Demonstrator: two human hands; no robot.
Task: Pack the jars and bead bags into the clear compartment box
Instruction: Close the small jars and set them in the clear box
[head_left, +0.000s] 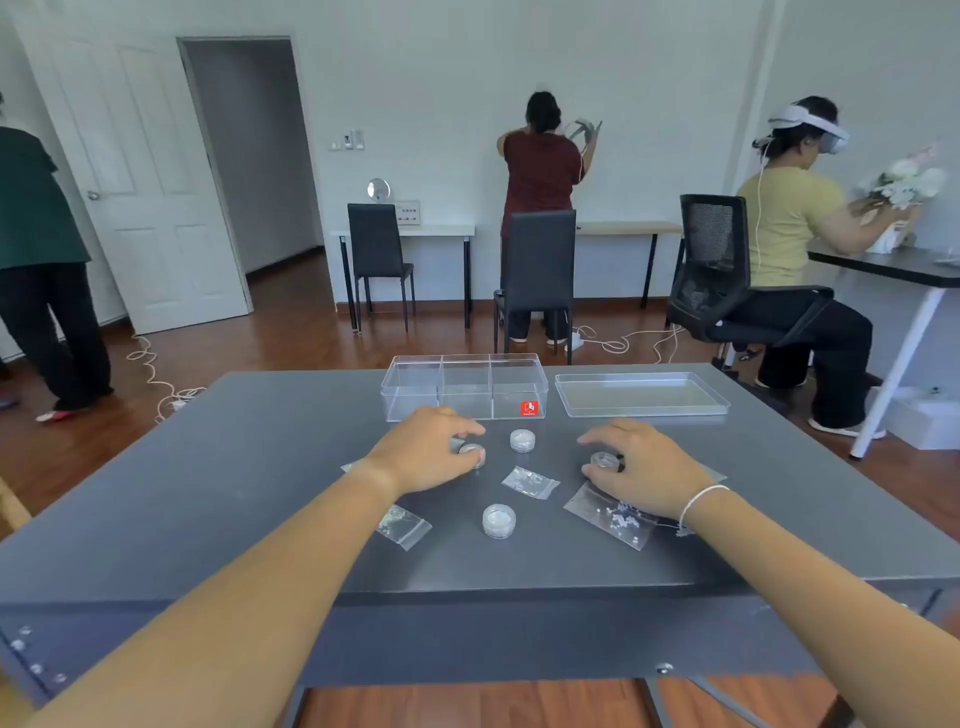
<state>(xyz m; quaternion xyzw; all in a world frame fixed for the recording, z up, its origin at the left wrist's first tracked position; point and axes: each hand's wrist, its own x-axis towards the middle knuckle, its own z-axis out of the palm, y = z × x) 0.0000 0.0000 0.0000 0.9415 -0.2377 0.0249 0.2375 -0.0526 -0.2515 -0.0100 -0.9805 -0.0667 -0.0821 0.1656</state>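
On the table, the box stands with its long axis left to right, its three compartments holding nothing; its lid lies just right. The left hand grips one jar, the right hand another. Two jars and bags lie between and near them.

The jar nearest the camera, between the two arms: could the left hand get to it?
Probably yes. That jar stands alone on the table, nothing covering it, but the left hand already holds another jar.
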